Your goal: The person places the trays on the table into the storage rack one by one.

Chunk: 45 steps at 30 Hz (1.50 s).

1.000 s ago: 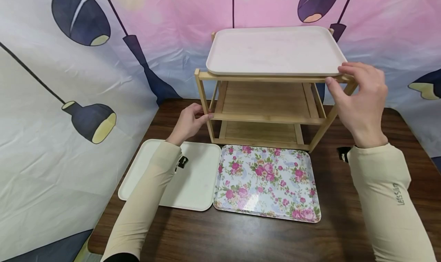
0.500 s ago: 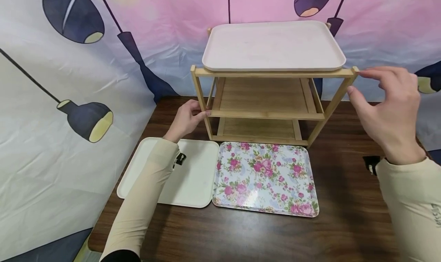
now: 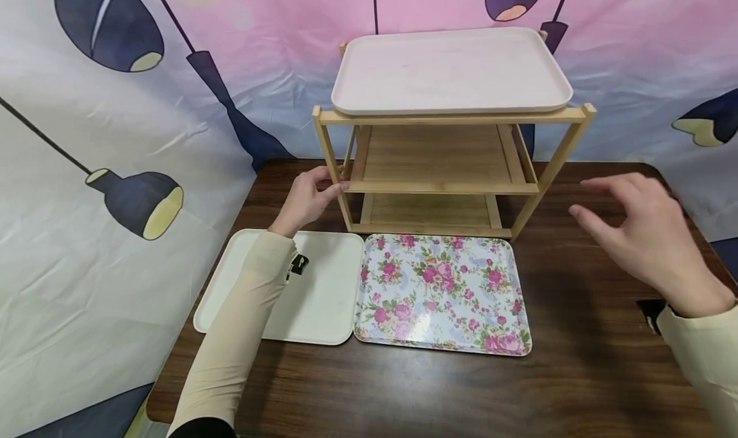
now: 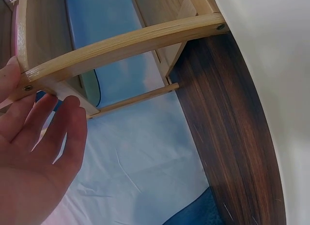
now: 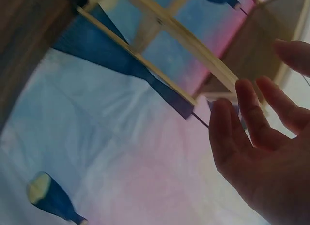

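A three-tier wooden rack (image 3: 444,187) stands at the back of the table, with a plain white tray (image 3: 452,73) lying on its top tier. My left hand (image 3: 305,199) holds the rack's left front post at the middle tier. In the left wrist view, the thumb is on one side of the wood (image 4: 126,46) and the fingers are on the other. My right hand (image 3: 648,236) is in the air right of the rack, fingers loosely bent and holding nothing. Before the rack lie a flowered tray (image 3: 441,294) and a second white tray (image 3: 314,287), partly hidden by my left forearm.
All this stands on a dark wooden table (image 3: 403,393). Behind and to the left hangs a printed cloth backdrop (image 3: 277,41). The rack's middle tier (image 3: 432,156) and bottom tier (image 3: 432,210) show bare wood.
My right hand has let go of the rack's top right corner and moved right and down. My left hand stays on the left post. The view has shifted slightly.
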Each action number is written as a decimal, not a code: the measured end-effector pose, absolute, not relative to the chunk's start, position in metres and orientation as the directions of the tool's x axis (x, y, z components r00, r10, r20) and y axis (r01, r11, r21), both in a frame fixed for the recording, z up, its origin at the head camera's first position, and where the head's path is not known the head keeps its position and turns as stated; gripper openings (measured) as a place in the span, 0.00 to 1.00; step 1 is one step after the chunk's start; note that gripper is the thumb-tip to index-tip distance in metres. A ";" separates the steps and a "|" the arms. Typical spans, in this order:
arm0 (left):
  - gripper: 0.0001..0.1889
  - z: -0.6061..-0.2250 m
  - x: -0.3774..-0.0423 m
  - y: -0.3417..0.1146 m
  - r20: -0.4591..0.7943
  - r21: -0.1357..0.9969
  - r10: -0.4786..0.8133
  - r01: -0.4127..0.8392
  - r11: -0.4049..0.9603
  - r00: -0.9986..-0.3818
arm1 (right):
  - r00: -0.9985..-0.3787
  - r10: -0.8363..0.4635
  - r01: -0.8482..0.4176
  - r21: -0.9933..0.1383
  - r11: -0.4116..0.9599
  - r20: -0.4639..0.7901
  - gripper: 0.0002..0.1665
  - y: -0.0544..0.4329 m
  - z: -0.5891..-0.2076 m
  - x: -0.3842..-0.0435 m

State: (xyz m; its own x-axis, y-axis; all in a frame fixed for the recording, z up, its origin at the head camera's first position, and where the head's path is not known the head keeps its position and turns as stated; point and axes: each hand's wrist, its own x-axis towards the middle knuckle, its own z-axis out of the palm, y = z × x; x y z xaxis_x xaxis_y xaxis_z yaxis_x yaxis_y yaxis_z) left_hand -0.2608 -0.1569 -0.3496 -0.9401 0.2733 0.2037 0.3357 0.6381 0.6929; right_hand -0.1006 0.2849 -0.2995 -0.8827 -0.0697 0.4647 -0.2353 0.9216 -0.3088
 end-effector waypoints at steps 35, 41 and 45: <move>0.16 -0.350 -0.260 -0.157 0.208 0.699 0.282 0.344 0.627 -0.937 | -0.936 -0.095 0.081 -0.469 0.880 -0.339 0.27 0.267 -0.430 -0.080; 0.16 -0.350 -0.260 -0.157 0.205 0.704 0.279 0.339 0.624 -0.938 | -0.927 -0.100 0.085 -0.463 0.882 -0.361 0.24 0.264 -0.434 -0.081; 0.16 -0.350 -0.260 -0.158 0.201 0.700 0.273 0.333 0.632 -0.941 | -0.928 -0.097 0.084 -0.455 0.886 -0.361 0.22 0.263 -0.435 -0.082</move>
State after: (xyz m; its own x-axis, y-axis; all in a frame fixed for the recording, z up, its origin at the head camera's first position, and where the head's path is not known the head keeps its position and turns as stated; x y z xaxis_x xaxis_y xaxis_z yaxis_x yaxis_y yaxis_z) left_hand -0.2597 -0.1577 -0.3502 -0.9409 0.2728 0.2009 0.3327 0.6317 0.7002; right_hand -0.0818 0.2625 -0.4349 -0.9276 -0.0971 -0.3606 0.0843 0.8863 -0.4554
